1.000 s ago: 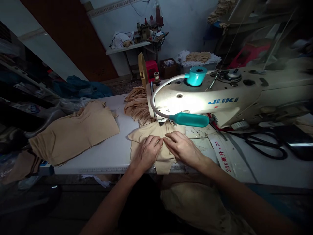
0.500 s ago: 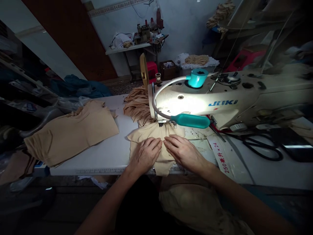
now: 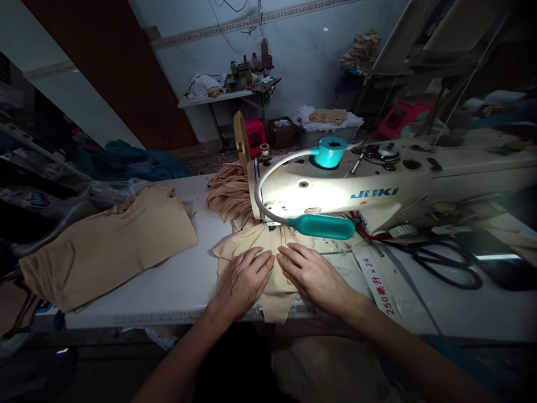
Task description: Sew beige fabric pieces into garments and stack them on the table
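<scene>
A beige piece of fabric [image 3: 279, 294] lies under the needle area of a white sewing machine [image 3: 319, 187], its lower end hanging over the table's front edge. My left hand [image 3: 247, 274] rests on its left part, fingers stretched out and angled inward. Opposite it, my right hand [image 3: 308, 268] lies on the right part with fingers extended. The fingertips of both hands nearly meet just in front of the presser foot. Both thumbs are mostly hidden. Behind the needle, more gathered beige fabric [image 3: 230, 193] is heaped. A teal lamp [image 3: 323, 226] lights the machine head and partly covers the needle area.
A stack of beige cut pieces [image 3: 113, 246] lies on the table to the left. Black-handled scissors [image 3: 447, 263], a dark phone-like slab [image 3: 490, 260] and a printed strip [image 3: 375, 282] lie right. Another machine [image 3: 241, 75] stands by the wall.
The view has tilted up slightly, so the table and machine sit lower in the picture. Both hands keep nearly the same place on the fabric.
</scene>
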`<state>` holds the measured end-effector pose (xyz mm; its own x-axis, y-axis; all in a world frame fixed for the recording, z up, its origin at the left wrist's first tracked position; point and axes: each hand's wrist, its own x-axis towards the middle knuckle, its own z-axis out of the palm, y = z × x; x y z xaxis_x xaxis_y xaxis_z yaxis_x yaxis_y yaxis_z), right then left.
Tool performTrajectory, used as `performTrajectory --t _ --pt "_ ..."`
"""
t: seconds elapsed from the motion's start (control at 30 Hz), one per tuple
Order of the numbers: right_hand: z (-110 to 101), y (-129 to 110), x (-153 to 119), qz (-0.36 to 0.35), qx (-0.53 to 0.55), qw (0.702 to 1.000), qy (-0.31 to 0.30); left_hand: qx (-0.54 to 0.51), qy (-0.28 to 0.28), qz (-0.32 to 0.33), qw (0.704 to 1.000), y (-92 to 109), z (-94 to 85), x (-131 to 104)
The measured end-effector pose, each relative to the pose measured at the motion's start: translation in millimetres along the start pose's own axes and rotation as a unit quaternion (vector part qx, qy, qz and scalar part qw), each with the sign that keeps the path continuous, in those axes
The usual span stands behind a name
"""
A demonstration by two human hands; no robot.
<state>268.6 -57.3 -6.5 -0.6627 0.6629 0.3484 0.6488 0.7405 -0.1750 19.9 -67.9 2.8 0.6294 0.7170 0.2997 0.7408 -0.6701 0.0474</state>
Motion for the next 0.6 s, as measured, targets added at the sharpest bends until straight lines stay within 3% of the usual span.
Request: performTrajectory --t 0.27,0.6 --pt "0.3 13.6 19.0 0.027 -0.001 1.0 -0.016 0.007 -0.006 -0.026 1.0 -17.2 15.2 10.2" --pt "3.7 23.6 29.2 0.061 0.011 0.998 -0.007 -0.002 -0.007 -0.009 1.0 -37.4 11.8 25.6"
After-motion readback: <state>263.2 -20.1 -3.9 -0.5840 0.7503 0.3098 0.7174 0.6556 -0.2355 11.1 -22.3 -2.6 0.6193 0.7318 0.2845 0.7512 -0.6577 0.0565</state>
